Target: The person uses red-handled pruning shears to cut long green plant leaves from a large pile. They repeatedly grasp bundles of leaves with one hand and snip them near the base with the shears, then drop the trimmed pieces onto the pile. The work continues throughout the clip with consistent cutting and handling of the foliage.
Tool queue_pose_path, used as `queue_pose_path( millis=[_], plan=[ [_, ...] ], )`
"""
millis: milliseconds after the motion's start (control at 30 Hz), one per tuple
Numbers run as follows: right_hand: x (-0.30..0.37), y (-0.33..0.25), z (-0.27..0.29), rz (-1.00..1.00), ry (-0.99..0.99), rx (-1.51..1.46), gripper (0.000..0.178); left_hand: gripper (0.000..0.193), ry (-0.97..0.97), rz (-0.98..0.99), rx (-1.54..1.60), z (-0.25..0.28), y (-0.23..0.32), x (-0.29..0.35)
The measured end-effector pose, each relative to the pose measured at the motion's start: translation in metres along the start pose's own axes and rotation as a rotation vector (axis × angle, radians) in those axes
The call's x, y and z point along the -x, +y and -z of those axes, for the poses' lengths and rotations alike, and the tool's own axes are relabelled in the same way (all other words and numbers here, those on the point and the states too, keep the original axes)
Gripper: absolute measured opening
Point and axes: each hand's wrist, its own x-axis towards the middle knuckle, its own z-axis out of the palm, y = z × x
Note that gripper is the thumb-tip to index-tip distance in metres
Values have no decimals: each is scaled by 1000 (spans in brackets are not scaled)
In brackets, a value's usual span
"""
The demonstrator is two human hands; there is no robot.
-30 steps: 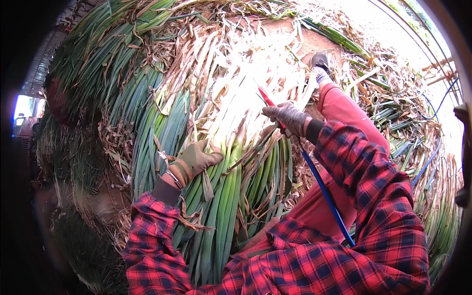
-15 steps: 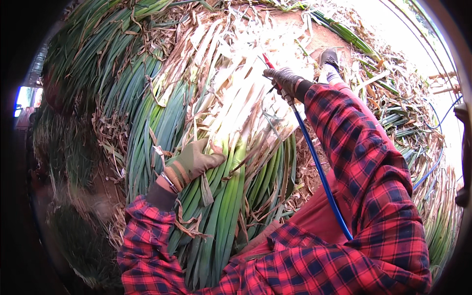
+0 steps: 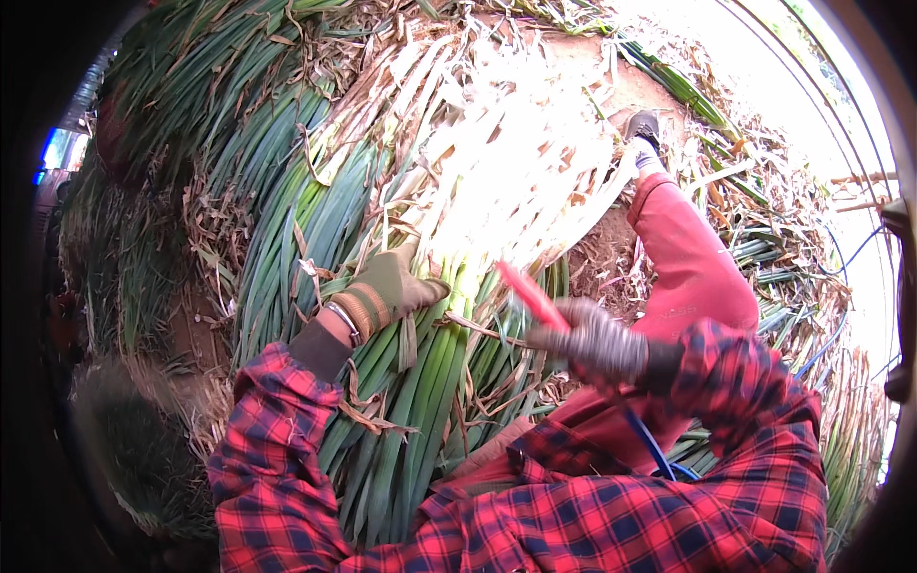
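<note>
My left hand [image 3: 394,286], in an olive glove with a striped cuff, is closed over a bunch of long green onions [image 3: 420,401] where white stems meet green leaves. Its thumb lies across the stalks; the other fingers are mostly hidden among them. In a grey glove, my right hand [image 3: 602,346] grips a red air blow gun [image 3: 531,294], both smeared by motion. The gun points up and left, just right of the held bunch. A blue hose [image 3: 650,443] runs from below that hand toward my lap. The pale stems are washed out by glare.
More green onions [image 3: 248,134] are piled at the left and far left. Dry leaf scraps [image 3: 764,215] litter the ground on the right. My red-trousered leg [image 3: 683,253] stretches out beyond my right hand. Blue tubing [image 3: 841,329] trails at the right edge.
My right hand has swung back toward me and down with the air blow gun, from over the white stems to above my leg. My left hand keeps its grip on the green onions.
</note>
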Motion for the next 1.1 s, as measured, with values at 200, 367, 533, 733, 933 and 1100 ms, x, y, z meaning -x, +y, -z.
queue_pose_path(
  millis=[200,367,533,733,933,1100],
  plan=[
    [-13,23,-4,32,5,-53,41,73,113,47,-199,-8,-1,5],
    [-54,2,45,68,243,-69,47,82,48,116,-293,-10,13,-1],
    [-52,-10,63,248,308,-207,45,77,-49,64,-166,-19,14,29],
    [-51,-11,59,162,252,-140,40,87,-242,-45,-193,-1,26,51],
    [-50,-27,23,187,4,-104,31,25,424,-87,334,81,-77,-74],
    [-44,-45,12,11,-124,-190,35,53,577,181,-145,80,-170,-179]
  ],
)
